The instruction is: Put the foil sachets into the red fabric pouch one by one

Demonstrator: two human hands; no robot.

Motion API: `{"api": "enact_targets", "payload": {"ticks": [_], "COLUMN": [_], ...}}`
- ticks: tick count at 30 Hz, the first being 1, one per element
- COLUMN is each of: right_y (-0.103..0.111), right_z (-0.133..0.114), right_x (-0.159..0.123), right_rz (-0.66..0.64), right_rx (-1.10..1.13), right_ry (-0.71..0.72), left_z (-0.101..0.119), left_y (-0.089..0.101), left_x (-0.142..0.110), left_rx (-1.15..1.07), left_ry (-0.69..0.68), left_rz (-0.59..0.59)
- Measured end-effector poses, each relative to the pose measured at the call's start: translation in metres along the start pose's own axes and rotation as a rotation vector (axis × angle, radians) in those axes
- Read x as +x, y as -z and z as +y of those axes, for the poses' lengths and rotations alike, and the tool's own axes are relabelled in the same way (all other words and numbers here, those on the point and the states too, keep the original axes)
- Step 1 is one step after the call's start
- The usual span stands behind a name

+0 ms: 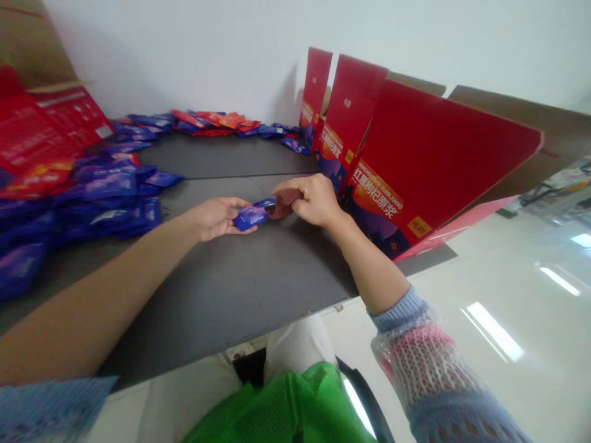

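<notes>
Above the dark tabletop, my left hand grips the left end of a blue-purple sachet between thumb and fingers. My right hand is closed at the sachet's right end, its knuckles turned up. Something dark shows by its fingertips against the sachet, too shaded to name. A large heap of similar blue sachets lies left of my left hand. Just right of my right hand stand red printed cartons with their flaps raised.
A row of blue and orange-red sachets curves along the back of the dark table by the white wall. More red cardboard boxes stand at the left. The table's front edge runs just before my lap; pale floor lies at the right.
</notes>
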State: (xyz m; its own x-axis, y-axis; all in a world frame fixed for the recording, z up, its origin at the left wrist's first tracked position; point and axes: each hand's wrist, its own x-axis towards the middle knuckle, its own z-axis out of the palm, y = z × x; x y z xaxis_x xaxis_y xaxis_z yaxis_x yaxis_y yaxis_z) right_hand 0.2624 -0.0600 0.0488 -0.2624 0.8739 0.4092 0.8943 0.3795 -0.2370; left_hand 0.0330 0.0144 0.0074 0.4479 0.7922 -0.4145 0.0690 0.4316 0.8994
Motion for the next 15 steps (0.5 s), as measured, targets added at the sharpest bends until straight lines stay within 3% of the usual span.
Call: {"api": "enact_targets", "payload": {"ticks": [6,11,15], "right_y": [-0.032,-0.058,-0.055], "right_z": [-0.018,-0.031,-0.038], "right_x": [-0.009,-0.003,0.003], "right_rz": [0.217,0.012,-0.157], "right_rx": [0.078,0.143,0.116], "right_ry": [0.24,0.523,0.495], "left_z": [-0.007,-0.009,-0.007], "left_y": [-0.01,-0.019,-0.015], "left_x": [-0.006,-0.001,0.003], "left_rx": [0.016,0.109,0.107], "left_ry": [-0.123,-0.191,-0.152], "left_rz": [0.061,0.188,0.196]}}
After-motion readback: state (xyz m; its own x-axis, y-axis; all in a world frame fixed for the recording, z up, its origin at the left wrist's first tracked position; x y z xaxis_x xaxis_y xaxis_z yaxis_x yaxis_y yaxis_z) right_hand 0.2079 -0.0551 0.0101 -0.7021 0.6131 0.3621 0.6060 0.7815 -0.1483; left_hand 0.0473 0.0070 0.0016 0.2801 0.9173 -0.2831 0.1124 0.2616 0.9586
